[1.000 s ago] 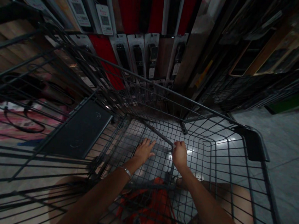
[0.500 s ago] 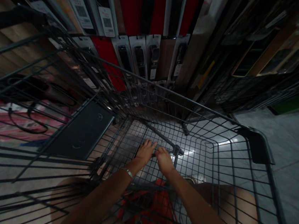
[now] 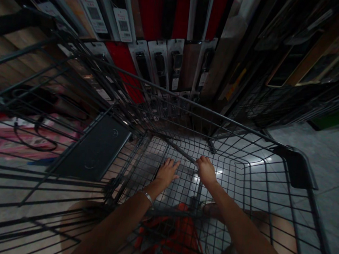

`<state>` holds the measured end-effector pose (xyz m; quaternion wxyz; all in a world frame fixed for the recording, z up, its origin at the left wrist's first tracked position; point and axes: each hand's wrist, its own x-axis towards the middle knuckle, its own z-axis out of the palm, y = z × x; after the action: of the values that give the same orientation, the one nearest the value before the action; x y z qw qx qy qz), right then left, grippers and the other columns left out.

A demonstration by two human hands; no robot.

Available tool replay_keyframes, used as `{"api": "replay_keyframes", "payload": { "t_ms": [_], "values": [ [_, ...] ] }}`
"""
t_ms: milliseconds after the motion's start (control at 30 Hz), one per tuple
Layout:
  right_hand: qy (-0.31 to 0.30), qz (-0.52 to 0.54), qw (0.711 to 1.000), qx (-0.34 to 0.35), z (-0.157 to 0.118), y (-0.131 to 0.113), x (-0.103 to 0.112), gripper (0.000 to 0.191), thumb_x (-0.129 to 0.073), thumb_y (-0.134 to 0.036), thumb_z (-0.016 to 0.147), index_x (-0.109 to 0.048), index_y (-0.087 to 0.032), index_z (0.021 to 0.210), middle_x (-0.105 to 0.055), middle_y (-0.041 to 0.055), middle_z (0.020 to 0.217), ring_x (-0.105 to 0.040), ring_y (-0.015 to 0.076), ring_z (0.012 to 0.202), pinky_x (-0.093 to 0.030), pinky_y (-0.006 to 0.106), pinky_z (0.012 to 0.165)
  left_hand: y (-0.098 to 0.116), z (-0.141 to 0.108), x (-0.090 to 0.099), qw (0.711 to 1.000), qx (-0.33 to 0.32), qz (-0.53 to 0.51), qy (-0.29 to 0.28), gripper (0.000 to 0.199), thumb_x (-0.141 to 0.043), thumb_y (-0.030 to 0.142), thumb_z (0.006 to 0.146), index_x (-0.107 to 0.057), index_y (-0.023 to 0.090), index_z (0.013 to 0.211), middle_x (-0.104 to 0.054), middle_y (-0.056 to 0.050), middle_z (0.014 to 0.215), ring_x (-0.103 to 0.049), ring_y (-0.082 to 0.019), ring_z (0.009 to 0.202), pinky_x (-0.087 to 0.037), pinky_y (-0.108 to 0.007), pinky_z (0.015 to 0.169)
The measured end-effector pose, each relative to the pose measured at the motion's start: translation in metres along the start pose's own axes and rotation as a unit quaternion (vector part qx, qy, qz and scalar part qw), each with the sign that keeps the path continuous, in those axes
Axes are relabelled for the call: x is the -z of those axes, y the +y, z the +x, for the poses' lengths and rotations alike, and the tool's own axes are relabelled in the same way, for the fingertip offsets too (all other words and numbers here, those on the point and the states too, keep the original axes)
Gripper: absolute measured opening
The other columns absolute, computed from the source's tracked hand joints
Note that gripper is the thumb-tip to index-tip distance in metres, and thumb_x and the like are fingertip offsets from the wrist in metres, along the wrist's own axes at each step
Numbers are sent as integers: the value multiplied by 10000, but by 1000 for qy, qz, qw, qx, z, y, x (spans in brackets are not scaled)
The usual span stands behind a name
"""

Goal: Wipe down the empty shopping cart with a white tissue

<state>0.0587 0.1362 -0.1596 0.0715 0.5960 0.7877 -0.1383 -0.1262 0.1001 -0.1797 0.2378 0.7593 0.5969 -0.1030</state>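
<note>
Both my arms reach down into a dark wire shopping cart [image 3: 223,116]. My left hand [image 3: 167,171], with a silver bracelet at its wrist, is palm down over the cart's wire floor, fingers apart, nothing seen in it. To the right of it, my right hand [image 3: 207,172] is closed, its fingertips curled by the end of a dark slanting bar [image 3: 177,149] at the cart's bottom. Whatever those fingers hold, if anything, is hidden. Under the wires near my body lies an orange-red cloth-like thing [image 3: 183,241].
Packaged items with price tags [image 3: 122,25] hang ahead, beside red panels [image 3: 146,3]. A dark flat panel [image 3: 93,147] is on the cart's left side. Pink packages [image 3: 29,136] show through the wires at left. Grey tiled floor [image 3: 335,160] lies to the right.
My hands were close together over the cart floor. The right hand has moved right and slightly up, to the bar's end, while the left has stayed almost in place with its fingers more spread.
</note>
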Motion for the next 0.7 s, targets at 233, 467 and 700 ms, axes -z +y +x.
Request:
{"api": "replay_keyframes", "payload": {
  "t_ms": [233, 467, 700],
  "values": [
    [12, -27, 999, -37, -3, 11, 6, 269, -412, -23, 833, -620, -134, 964, -580, 102, 1028, -515, 215, 977, -379, 290, 813, 2, -1, 4, 1000, 10, 3, -10, 624, -613, 296, 821, -350, 201, 1379, -417, -135, 1379, -276, -290, 1342, -374, -389, 1022],
    [10, -44, 994, -98, -5, 18, 13, 244, -432, -39, 834, -598, -131, 987, -579, 136, 1033, -567, 229, 945, -416, 306, 730, 1, 0, 3, 1000, 6, -2, -10, 626, -611, 301, 823, -350, 194, 1382, -410, -149, 1385, -274, -296, 1344, -365, -401, 1032],
    [31, 0, 984, -174, 0, 13, 8, 267, -418, -18, 819, -571, -120, 1013, -577, 136, 1027, -579, 207, 938, -428, 273, 724, -3, 2, -4, 1000, -1, -6, 2, 620, -605, 311, 824, -343, 215, 1378, -421, -140, 1374, -277, -296, 1341, -381, -419, 1017]
  ]
}}
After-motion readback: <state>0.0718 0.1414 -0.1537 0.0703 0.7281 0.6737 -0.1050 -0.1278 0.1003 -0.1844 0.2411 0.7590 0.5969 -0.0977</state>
